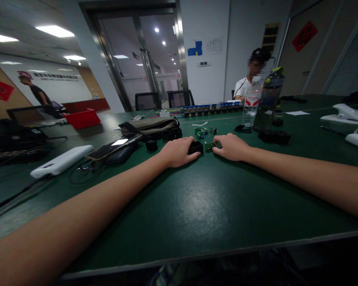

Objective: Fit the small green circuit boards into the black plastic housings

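My left hand (178, 152) is closed around a small black open-topped box (196, 148) at the middle of the green table. Just to the right, my right hand (231, 147) pinches a small green circuit board (209, 146) between thumb and fingers. The board is close beside the box, with a narrow gap between them. Beyond my hands lies a loose group of green circuit boards (201, 133) with small parts on them. Palm and fingertips of my left hand are partly hidden behind the box.
A phone (115, 147), a white power bank (61, 161) and a grey pouch (153, 126) lie to the left. A water bottle (250, 108), a dark bottle (268, 101) and black parts (274, 136) stand to the right. Another person (247, 84) sits across the table (197, 222).
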A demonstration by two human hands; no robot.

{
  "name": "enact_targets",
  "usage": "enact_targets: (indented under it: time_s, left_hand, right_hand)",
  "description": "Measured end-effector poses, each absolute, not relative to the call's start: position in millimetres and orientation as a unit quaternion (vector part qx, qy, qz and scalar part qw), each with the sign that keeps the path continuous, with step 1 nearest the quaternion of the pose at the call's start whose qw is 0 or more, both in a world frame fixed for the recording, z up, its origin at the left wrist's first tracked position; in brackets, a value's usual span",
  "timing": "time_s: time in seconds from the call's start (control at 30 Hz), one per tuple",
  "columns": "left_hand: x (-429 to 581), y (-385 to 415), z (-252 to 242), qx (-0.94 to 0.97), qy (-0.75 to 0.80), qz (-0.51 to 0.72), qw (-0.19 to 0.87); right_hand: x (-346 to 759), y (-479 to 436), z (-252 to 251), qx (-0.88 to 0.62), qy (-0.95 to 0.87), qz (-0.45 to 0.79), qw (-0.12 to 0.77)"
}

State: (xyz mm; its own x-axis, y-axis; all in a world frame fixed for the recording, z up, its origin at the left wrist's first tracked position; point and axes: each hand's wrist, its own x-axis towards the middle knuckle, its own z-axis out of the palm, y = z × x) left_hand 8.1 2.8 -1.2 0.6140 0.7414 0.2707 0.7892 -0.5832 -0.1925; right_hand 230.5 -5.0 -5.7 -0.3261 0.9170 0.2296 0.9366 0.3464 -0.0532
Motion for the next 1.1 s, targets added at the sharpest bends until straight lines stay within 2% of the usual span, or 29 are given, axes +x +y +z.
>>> enact_targets:
  time_s: [0.2, 0.4, 0.73, 1.1]
  left_hand:
    - [7.1, 3.2, -0.6, -0.871, -0.460, -0.053, 0.166]
    - [8.4, 2.7, 1.0, -0.861, -0.490, -0.019, 0.133]
    - [8.0, 2.0, -1.0, -0.876, -0.456, -0.089, 0.128]
    - [8.3, 2.7, -2.5, -0.879, -0.450, -0.103, 0.119]
  right_hand:
    - [230.1, -5.3, -5.9, -0.571, -0.813, -0.042, 0.110]
    - [229.2, -4.7, -6.0, -0.572, -0.813, -0.051, 0.094]
    - [229.3, -4.2, -7.2, -0.574, -0.812, -0.050, 0.096]
    - [229.5, -3.6, -7.4, -0.572, -0.812, -0.050, 0.102]
